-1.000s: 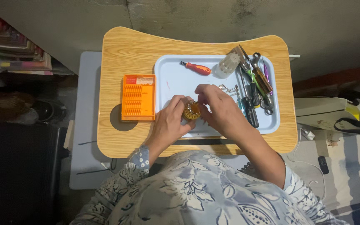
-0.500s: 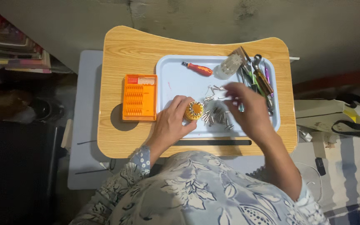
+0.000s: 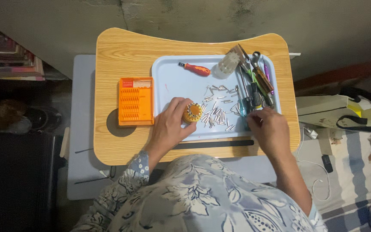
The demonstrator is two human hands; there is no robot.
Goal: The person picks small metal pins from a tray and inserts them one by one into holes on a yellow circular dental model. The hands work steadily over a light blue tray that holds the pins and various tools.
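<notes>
The left hand (image 3: 168,126) has its grip clamped on a round orange bit holder (image 3: 193,112), which stands at the front left of the blue tray (image 3: 172,75) on the wooden counter (image 3: 125,51). Loose silver bits (image 3: 217,114) lie scattered just right of the holder. The right hand (image 3: 271,129) rests at the tray's front right corner, fingers curled together near the bits; whether they pinch 1 cannot be told. A red screwdriver (image 3: 195,69) and a tool pile (image 3: 254,81) lie farther back. An orange case (image 3: 136,101) sits left of the tray.
</notes>
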